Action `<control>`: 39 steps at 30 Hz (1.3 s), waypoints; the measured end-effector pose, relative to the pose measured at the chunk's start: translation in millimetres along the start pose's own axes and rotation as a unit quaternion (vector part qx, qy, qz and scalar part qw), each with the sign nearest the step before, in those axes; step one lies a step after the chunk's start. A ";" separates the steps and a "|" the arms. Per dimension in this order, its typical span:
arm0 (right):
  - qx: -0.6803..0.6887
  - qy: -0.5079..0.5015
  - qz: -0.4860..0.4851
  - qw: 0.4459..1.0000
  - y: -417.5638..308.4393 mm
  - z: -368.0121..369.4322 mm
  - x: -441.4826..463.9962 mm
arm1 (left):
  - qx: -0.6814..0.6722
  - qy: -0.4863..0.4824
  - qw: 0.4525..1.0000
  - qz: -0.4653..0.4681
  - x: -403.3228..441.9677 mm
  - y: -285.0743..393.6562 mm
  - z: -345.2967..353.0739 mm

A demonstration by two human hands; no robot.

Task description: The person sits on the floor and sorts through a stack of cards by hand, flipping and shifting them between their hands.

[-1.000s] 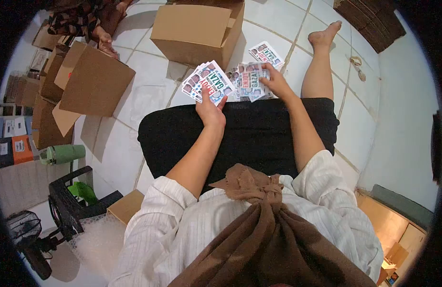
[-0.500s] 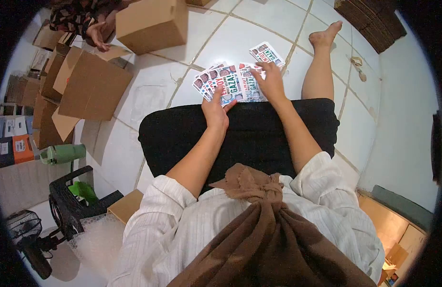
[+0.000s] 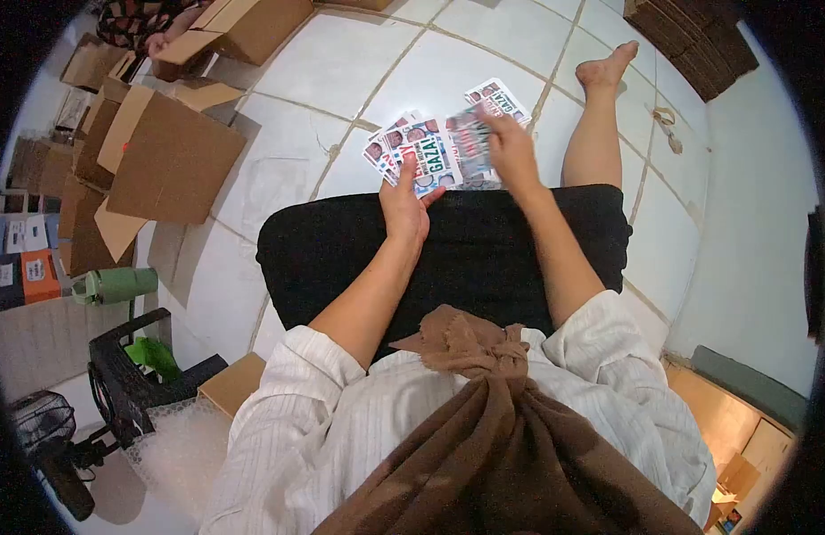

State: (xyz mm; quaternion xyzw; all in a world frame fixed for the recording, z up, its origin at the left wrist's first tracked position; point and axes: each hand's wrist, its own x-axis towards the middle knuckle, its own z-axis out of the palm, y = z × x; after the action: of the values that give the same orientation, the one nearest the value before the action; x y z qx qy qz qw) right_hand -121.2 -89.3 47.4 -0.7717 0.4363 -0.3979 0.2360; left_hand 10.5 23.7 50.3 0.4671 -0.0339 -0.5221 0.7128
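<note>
My left hand [image 3: 404, 210] is closed on a fan of printed cards [image 3: 435, 153], thumb on top; the lettering reads "GAZA!" above blue print and small faces. My right hand [image 3: 516, 159] pinches a similar card [image 3: 469, 141], blurred by motion, just right of the fan. Beneath that blurred card, more printed cards [image 3: 480, 183] show at the edge of my black-covered lap [image 3: 484, 259]. Beyond my right fingers, another small group of cards [image 3: 506, 96] lies on the white tiled floor [image 3: 377, 53].
Open cardboard boxes [image 3: 176, 160] stand at the left. Another person's hand [image 3: 158, 43] is at a tilted box [image 3: 261, 31]. A green tumbler [image 3: 118, 285], a black chair [image 3: 132, 374] and a fan [image 3: 47, 423] are lower left. Flattened cardboard [image 3: 693, 40] is stacked upper right.
My right hand has closed on a card and moved slightly. Fewer cards show in my left hand's fan. The other person's box has shifted left and tipped, its flap open.
</note>
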 end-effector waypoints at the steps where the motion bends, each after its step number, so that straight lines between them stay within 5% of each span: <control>1: -0.005 -0.049 -0.012 0.999 -7.7 5.9 -3.4 | 0.001 0.000 1.000 -0.001 -0.4 -0.4 1.3; 3: 0.143 -0.076 0.068 0.984 -28.0 18.2 -12.0 | -0.025 -0.002 1.000 -0.011 -0.3 -1.1 0.8; 9: 0.078 -0.147 0.095 0.981 -38.1 19.7 -9.8 | -0.053 -0.044 0.998 -0.016 2.0 -1.1 -2.2; 18: 0.148 -0.088 0.071 0.983 -36.4 16.6 -7.7 | -0.043 -0.037 0.998 0.016 -1.5 -0.5 3.8; 20: 0.154 -0.090 0.156 0.972 -40.6 15.3 -8.3 | -0.037 -0.038 0.998 0.018 0.2 -1.4 1.4; 23: 0.119 -0.148 0.157 0.969 -38.3 7.2 -4.3 | -0.040 -0.041 0.998 0.014 -1.1 -0.1 2.3; 30: 0.147 -0.092 0.046 0.984 -17.1 11.2 -0.9 | -0.045 -0.041 0.998 0.013 -0.3 -1.5 1.1; 36: 0.257 -0.061 0.185 0.947 -2.5 -3.6 8.0 | -0.046 -0.009 0.999 0.004 -0.2 0.3 3.1; 39: 0.182 -0.059 0.207 0.960 1.9 -12.1 9.1 | -0.062 0.006 0.998 0.008 -0.5 -0.1 4.0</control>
State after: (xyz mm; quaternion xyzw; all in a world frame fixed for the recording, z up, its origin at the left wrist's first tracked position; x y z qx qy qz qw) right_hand -129.3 -98.3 56.7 -0.6309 0.4919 -0.3670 0.4746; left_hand 8.0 21.6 52.7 0.4248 -0.0014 -0.5147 0.7447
